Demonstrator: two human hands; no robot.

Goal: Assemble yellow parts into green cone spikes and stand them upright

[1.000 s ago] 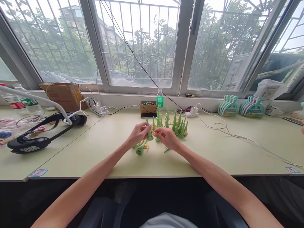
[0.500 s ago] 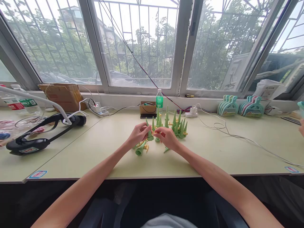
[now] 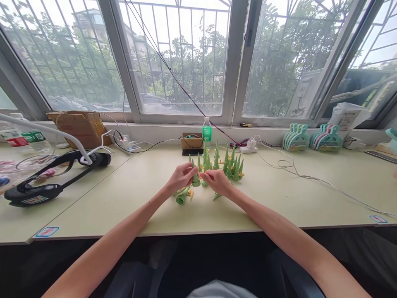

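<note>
Centrally, left hand (image 3: 181,179) and right hand (image 3: 218,182) pinch one green plastic cone (image 3: 195,177) mid-table, bare pale-green tabletop (image 3: 279,194) all round.

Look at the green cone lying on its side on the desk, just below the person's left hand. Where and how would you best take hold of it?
Probably pinch the lying green cone across its wide open end, coming from above. It rests flat on the desk, mouth toward the viewer, the taper pointing up under the left hand among small yellow pieces, so the narrow end looks crowded.
</note>
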